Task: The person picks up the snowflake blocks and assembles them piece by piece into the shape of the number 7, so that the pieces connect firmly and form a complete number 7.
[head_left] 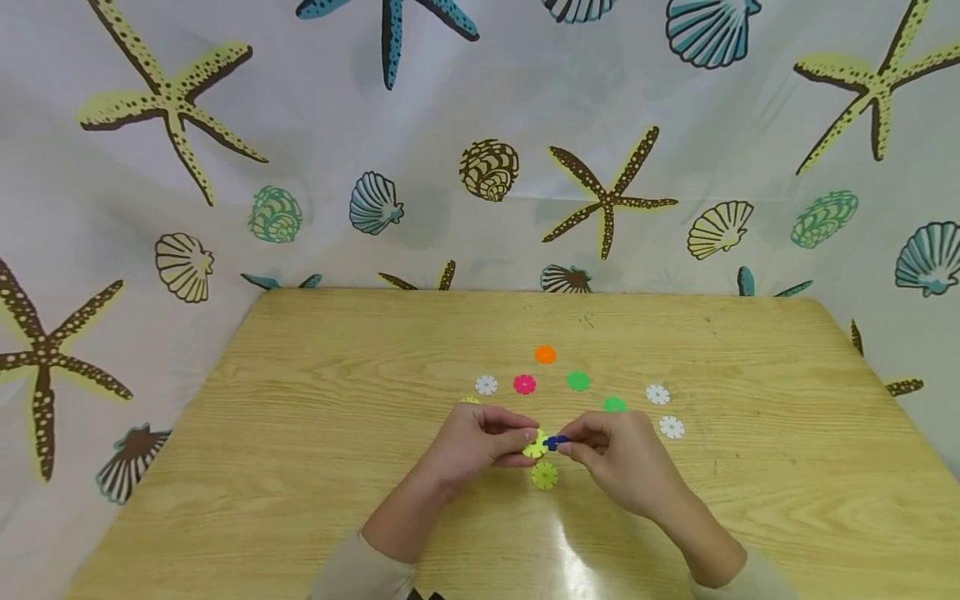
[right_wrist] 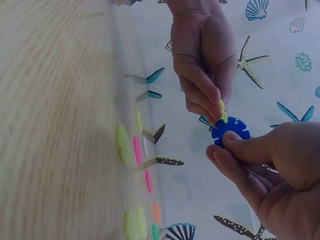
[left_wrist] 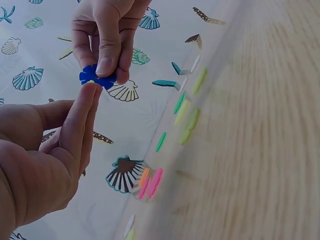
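Discs in hand, two, notched, held just above the wooden table (head_left: 300, 500): yellow disc (head_left: 535, 448) pinched between thumb and curled fingers of the left hand (head_left: 476, 442); blue disc (right_wrist: 238, 126) likewise pinched by the right hand (head_left: 626, 458). Edges meet, planes at an angle; depth of slot engagement cannot be told. Yellow-green disc (head_left: 544, 476) lies near the hands. Farther back: orange disc (head_left: 545, 355), pink disc (head_left: 525, 384), white and green discs, scattered.
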Demonstrator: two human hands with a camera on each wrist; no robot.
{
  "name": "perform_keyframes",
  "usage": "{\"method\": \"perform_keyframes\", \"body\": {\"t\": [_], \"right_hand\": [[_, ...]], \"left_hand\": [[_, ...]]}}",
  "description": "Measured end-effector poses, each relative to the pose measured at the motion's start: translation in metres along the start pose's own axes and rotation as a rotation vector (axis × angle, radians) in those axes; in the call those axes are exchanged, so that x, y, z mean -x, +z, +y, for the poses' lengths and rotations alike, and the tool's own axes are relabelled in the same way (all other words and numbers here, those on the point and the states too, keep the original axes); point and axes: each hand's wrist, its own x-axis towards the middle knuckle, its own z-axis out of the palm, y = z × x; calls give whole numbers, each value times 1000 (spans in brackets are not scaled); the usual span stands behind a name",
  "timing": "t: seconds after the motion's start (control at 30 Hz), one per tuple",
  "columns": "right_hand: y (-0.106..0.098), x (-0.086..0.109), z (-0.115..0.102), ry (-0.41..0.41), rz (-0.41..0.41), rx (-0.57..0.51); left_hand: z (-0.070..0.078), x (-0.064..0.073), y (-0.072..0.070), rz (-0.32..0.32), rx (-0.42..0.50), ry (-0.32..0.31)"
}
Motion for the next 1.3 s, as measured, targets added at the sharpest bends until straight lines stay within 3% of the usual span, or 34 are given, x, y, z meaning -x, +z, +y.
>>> {"method": "perform_keyframes", "body": {"t": [0.27,0.43,0.53,0.73,0.8,1.0,1.3], "right_hand": [[4,0,1,0,46,20],[1,-1,1,3,11,2],[-3,-1,1,31,-23,-11],[-9,0,2,68,-79,-9],[-10,-1,2,72,-89,-19],[-10,-2,3,90,-111,-35],[-11,-3,10,132,-152,-63]], "left_hand": [[-4,-2,9,63,51,0],[-6,-3,8,50,34,-9],[-6,-1,4,4,-17,-13],[-7,-1,-1,-176,-115,-34],[-7,-2,0,-204,-142,-20],[-7,-4,-1,-185,-189,-15],[-8,-4,-4,-141,-175,-23]]}}
